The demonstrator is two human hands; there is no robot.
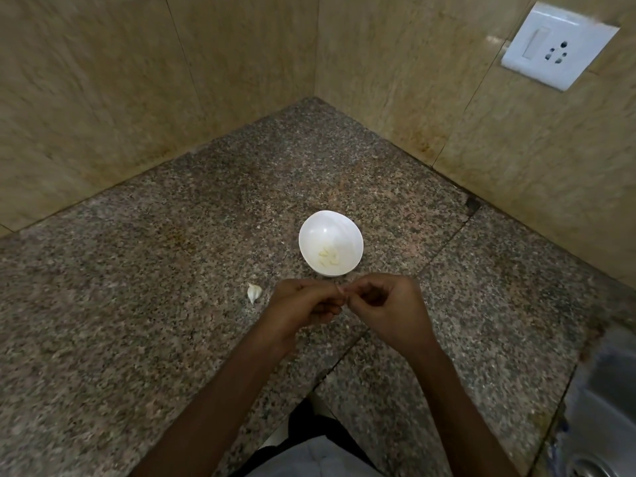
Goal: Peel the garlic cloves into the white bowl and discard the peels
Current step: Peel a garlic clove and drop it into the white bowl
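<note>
Hands with clove, granite counter corner

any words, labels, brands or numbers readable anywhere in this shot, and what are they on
None: no text can be read anywhere in this view.
Switch and socket plate: plain white, no print or brand visible.
White bowl: no mark or label.
Counter and wall tiles: stone pattern only, no lettering.
</note>
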